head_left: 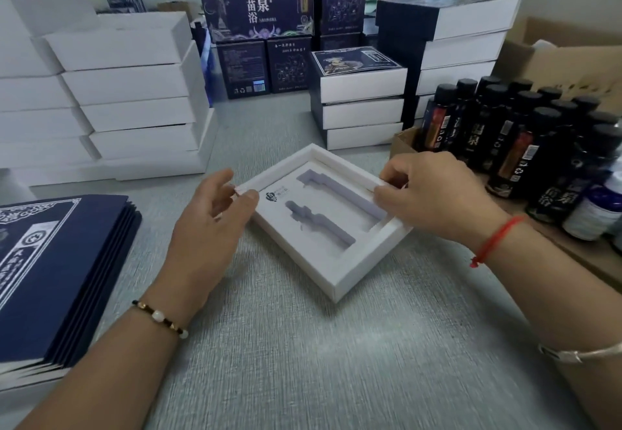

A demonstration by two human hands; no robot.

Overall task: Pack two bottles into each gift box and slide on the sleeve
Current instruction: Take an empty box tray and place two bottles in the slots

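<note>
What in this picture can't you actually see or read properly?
- Small print on the white gift box insert: too small, head view.
- Labels on the dark bottles: blurred; the rightmost are cut off by the frame edge.
- Blue sleeves: cut off at the left edge.
- Right hand fingertips: curled over the box rim, grip unclear.

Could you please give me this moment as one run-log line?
gift box: on table, both slots empty | left hand: touching left corner | right hand: pinching right rim | bottles: unpacked, right | sleeves: stacked left
</note>
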